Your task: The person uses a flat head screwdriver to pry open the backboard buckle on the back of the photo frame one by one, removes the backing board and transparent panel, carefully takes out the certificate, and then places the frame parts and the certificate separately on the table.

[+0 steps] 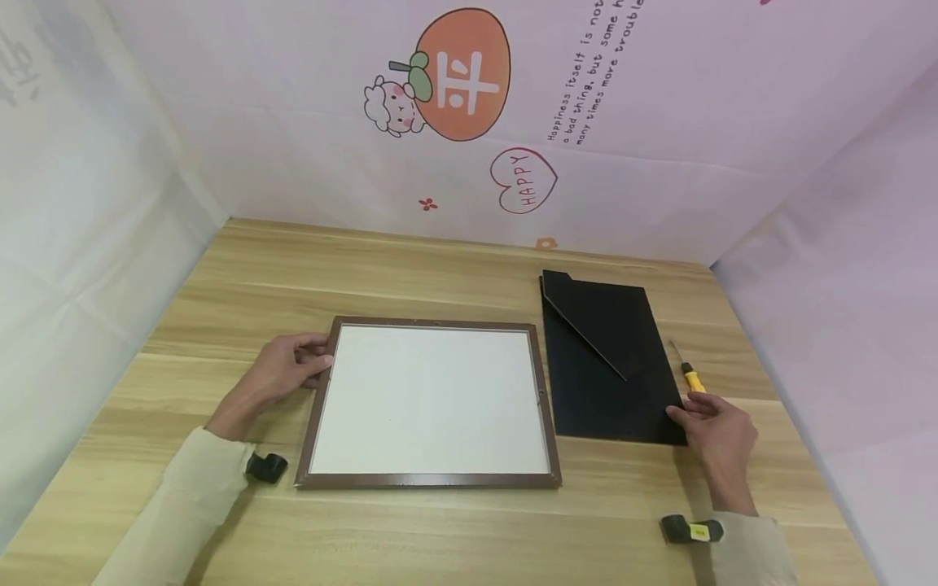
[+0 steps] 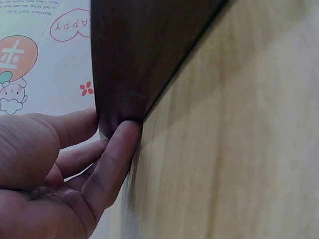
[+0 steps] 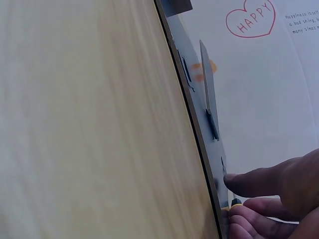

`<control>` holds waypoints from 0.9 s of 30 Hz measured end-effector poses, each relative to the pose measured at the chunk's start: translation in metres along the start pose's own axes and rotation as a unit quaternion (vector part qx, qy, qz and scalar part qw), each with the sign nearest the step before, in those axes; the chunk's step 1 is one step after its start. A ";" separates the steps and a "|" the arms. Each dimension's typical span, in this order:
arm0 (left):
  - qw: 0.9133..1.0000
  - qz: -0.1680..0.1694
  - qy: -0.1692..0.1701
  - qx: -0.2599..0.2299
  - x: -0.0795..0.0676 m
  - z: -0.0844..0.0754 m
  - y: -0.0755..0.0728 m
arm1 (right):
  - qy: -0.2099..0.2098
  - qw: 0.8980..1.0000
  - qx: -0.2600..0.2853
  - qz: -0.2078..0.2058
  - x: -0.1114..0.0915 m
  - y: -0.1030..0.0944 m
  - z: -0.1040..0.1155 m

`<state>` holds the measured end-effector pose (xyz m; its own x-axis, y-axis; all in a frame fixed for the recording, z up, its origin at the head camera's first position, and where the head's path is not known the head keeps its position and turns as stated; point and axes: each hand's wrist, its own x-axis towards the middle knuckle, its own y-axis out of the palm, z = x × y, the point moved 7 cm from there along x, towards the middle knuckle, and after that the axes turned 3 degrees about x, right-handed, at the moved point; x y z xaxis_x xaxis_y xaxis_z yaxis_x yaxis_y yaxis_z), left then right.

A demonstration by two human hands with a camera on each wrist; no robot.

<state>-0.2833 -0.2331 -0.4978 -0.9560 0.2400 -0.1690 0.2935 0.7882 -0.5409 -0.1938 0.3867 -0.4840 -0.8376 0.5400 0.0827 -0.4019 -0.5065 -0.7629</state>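
Note:
A brown picture frame (image 1: pixel 428 480) lies flat on the table, with a white sheet (image 1: pixel 432 399) inside its border. At its left side, my left hand (image 1: pixel 282 366) grips the brown border between thumb and fingers; in the left wrist view the fingertips (image 2: pixel 127 132) touch the frame's outer side (image 2: pixel 139 55). To the right lies a black backing board (image 1: pixel 593 407) with a stand flap (image 1: pixel 597 317) slightly raised on it. My right hand (image 1: pixel 718 435) pinches the board's near right corner, thumb on top; the right wrist view shows the thumb (image 3: pixel 249 184) against the board (image 3: pixel 202 134).
A screwdriver (image 1: pixel 691 378) with a yellow and black handle lies just beyond the right hand, beside the board. The wooden table (image 1: pixel 440 537) is bounded by a printed cloth wall (image 1: pixel 330 187) at the back and pale cloth at both sides.

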 end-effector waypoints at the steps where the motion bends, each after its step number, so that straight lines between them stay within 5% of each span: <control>1: 1.000 -0.001 0.000 0.001 0.000 0.000 0.000 | 0.000 1.000 0.002 0.000 0.000 0.000 0.000; 15: 1.000 -0.001 0.001 -0.002 -0.001 -0.002 -0.001 | -0.026 0.999 0.004 -0.038 -0.004 -0.005 0.012; 20: 1.000 0.000 0.012 0.001 -0.003 -0.005 -0.001 | -0.112 0.991 0.052 -0.056 -0.015 -0.004 0.047; 27: 1.000 0.001 0.008 0.006 -0.004 -0.006 -0.001 | -0.219 0.976 0.009 0.000 -0.040 0.017 0.100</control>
<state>-0.2801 -0.2313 -0.4923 -0.9554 0.2503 -0.1567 0.2949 0.7805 -0.5513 -0.2043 0.2894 -0.4356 -0.9137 0.2025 0.3524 -0.4053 -0.5194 -0.7523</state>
